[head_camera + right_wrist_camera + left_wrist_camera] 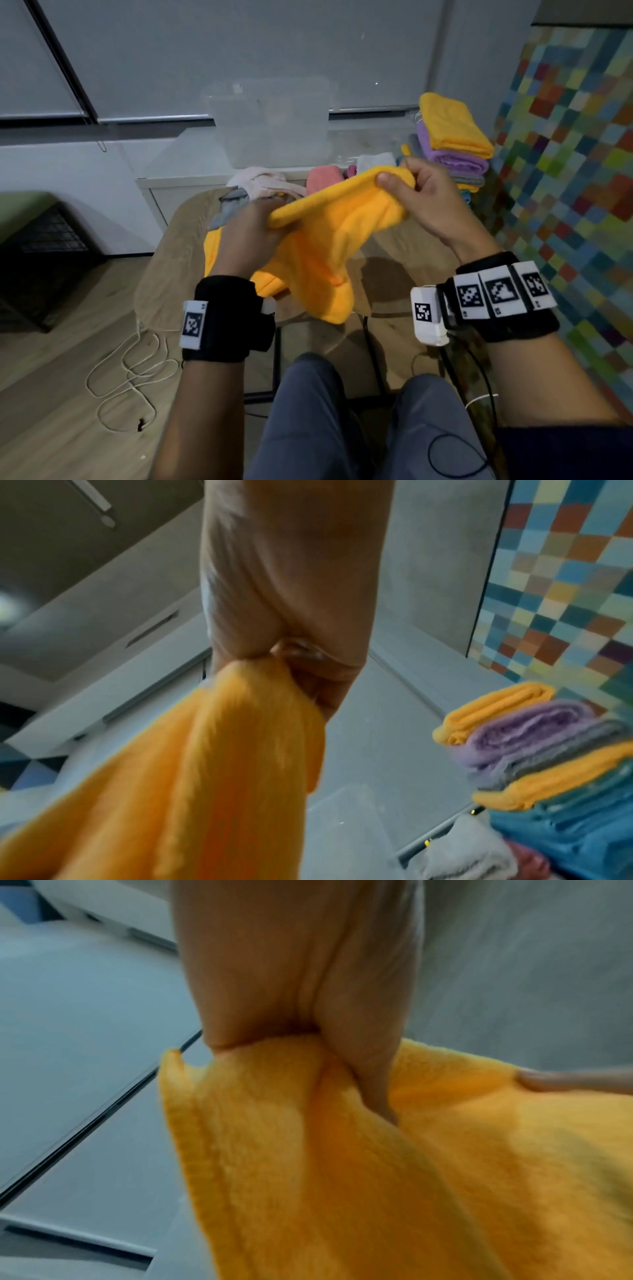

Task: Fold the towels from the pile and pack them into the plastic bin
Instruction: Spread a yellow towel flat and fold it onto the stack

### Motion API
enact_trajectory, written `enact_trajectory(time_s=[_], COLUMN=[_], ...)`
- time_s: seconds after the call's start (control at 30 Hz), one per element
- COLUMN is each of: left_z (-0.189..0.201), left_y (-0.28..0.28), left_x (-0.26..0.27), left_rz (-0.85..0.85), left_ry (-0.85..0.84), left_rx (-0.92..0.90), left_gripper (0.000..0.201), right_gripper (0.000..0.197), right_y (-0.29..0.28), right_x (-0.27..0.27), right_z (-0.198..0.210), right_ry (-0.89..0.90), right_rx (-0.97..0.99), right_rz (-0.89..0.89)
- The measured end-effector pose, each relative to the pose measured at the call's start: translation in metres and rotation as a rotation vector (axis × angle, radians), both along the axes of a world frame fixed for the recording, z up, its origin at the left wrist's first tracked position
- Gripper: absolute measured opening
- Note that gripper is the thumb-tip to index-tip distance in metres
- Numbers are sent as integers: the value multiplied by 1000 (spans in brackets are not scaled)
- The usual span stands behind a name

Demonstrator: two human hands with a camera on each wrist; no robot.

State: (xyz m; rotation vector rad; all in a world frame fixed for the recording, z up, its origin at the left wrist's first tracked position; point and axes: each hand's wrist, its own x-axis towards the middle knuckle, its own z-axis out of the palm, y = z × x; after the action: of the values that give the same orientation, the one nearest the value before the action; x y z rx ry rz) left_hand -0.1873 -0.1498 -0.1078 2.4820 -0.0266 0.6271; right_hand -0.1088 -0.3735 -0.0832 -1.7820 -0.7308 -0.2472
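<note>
A: What have we got hold of?

B: An orange towel [318, 240]. Our left hand [251, 236] pinches its top edge at one end, and our right hand [423, 202] pinches the same edge at the other, thumb on the near side. The edge runs taut between us, higher on the right.

A: And the rest of it?

B: It hangs in soft folds, thick and fleecy, and its lower part touches the table [178, 246] in front of our knees. The left wrist view shows our fingers [363, 1053] pressed into the cloth [342, 1177]; the right wrist view shows the cloth [212, 764] bunched in our fist [291, 588].

A: Where is the bin?

B: The clear bin [270, 123] stands on the white cabinet [178, 161] beyond the table. We cannot tell whether anything lies in it.

A: And the other towels?

B: A loose pile [260, 188], pale pink, grey and coral, sits at the far edge of the table. To the right stands a folded stack [452, 144], orange on top, then purple, grey, orange and blue.

A: The room?

B: Grey blinds [205, 51] behind, a wall of coloured squares [575, 154] on the right, a wooden floor with a white cord [130, 373] lying loose on the left.
</note>
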Motion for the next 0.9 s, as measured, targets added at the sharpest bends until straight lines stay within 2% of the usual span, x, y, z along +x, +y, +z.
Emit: enact_trajectory(time_s=[0.03, 0.13, 0.17, 0.2, 0.27, 0.37, 0.5, 0.6, 0.67, 0.77, 0.83, 0.9], left_z=[6, 23, 26, 26, 31, 38, 37, 30, 21, 7, 3, 8], left_y=[3, 20, 25, 31, 31, 25, 23, 28, 36, 44, 39, 34], left_x=[-1, 0, 2, 5, 7, 14, 27, 34, 45, 75, 97, 118], left_rz=[3, -13, 50, 114, 219, 250, 197, 124, 49, 26, 51, 96], left_ry=[-57, -200, -262, -308, -373, -423, -397, -323, -304, -250, -238, -271], left_rx=[-56, -270, -266, -234, -193, -187, -237, -222, -265, -401, -477, -513], left_gripper=[14, 27, 21, 15, 18, 19, 17, 22, 21, 26, 19, 15], right_gripper=[28, 29, 25, 18, 4, 26, 20, 17, 17, 35, 22, 19], right_y=[-5, -25, -32, -39, -50, -59, -62, -71, -81, -82, -76, -70], right_x=[-1, 0, 3, 8, 18, 28, 34, 39, 47, 64, 80, 93], right_z=[4, 14, 15, 15, 16, 19, 20, 13, 8, 1, -1, 5], right_ry=[27, 179, 178, 142, 9, -127, -227, -178, -83, 244, 487, 568], right_rx=[-78, -478, -582, -601, -453, -177, -22, 50, 187, 418, 647, 781], right_rz=[15, 62, 17, -70, -311, -657, -842, -987, -990, -862, -669, -556])
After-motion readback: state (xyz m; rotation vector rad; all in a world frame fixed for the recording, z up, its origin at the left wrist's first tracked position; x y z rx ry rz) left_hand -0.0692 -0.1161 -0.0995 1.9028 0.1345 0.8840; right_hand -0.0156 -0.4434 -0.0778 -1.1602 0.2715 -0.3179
